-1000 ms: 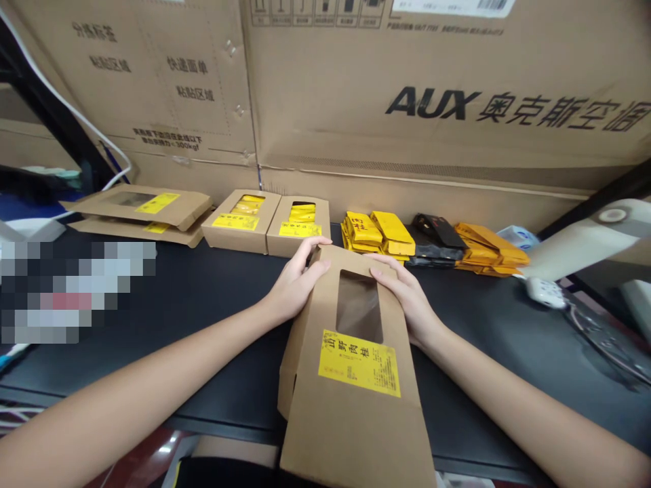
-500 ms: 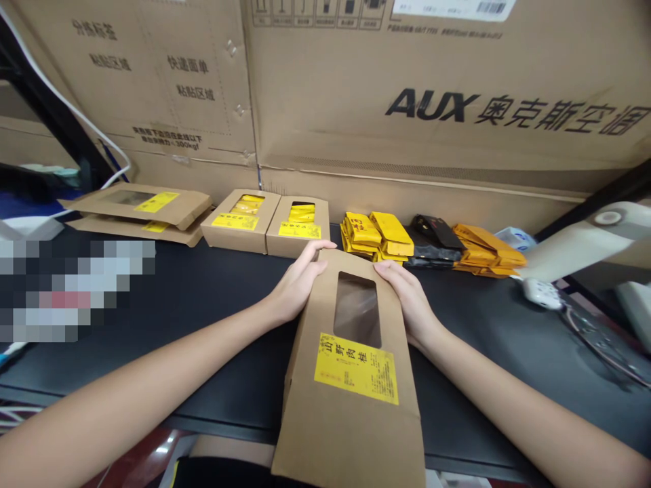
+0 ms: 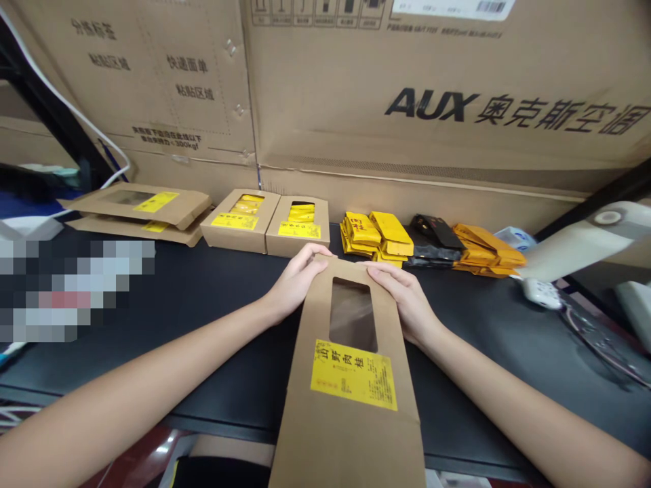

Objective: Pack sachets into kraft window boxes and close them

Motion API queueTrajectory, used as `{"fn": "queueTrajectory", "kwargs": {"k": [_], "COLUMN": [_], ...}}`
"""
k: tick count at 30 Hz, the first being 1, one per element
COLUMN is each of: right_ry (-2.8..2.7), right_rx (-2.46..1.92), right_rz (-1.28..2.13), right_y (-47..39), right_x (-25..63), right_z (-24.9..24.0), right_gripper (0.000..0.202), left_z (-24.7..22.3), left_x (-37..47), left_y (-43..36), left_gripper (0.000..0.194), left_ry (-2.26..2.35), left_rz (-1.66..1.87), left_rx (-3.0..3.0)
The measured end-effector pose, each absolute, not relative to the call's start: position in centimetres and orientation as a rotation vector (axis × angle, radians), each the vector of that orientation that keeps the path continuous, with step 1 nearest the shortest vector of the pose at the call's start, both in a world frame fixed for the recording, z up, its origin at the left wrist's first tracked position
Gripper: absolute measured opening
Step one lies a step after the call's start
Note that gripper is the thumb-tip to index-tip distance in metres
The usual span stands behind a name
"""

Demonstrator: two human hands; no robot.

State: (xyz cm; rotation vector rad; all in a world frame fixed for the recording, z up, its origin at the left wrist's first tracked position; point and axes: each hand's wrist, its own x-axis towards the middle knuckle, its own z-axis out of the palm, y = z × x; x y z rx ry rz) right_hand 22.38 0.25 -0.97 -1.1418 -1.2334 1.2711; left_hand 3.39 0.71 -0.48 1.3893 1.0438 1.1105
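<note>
Between the fingers of the two hands is a long brown box (image 3: 350, 440), and its near end slopes down toward the person's lap. Closest to me on its top is a yellow label (image 3: 353, 376) with black writing. Then comes a see-through window (image 3: 352, 315), just short of the fingertips. The left hand (image 3: 295, 286) holds the far left corner, and the right hand (image 3: 411, 301) holds the far right one. Both have the thumb on top; some fingers are hidden, so I can't tell how they curl.

Under the hands is a black table (image 3: 193, 288). Past the right fingers sit yellow packets (image 3: 390, 234), then black packets (image 3: 432, 253) and orange packets (image 3: 485, 249) off to the right. Past the left fingers are two small boxes (image 3: 292, 245), side by side, with yellow things showing inside. Farther left lie two flattish boxes (image 3: 190, 211), stacked. Behind it all stands big cardboard (image 3: 325, 88) that says AUX.
</note>
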Motion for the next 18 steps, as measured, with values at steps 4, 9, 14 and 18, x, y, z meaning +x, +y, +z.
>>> {"fn": "queueTrajectory", "kwargs": {"k": [4, 9, 14, 18], "right_ry": [-1.219, -1.178, -1.159, -1.228], "right_rx": [-1.163, -1.205, -1.198, -1.188], "right_rz": [1.266, 1.246, 1.264, 1.224], "right_y": [0.2, 0.06, 0.03, 0.07], "right_x": [22.42, 22.34, 22.32, 22.36], "right_z": [-0.86, -0.8, -0.92, -0.96], "right_gripper": [0.025, 0.027, 0.027, 0.03], "left_z": [-0.4, -0.34, -0.36, -0.33], "left_x": [3.33, 3.28, 3.29, 3.36], "left_y": [0.64, 0.55, 0.53, 0.57], "left_gripper": [0.016, 0.021, 0.021, 0.02], "left_ry": [1.057, 1.014, 1.006, 1.01], "left_rz": [1.095, 1.08, 1.089, 1.106], "left_rx": [1.45, 1.398, 1.385, 1.425]}}
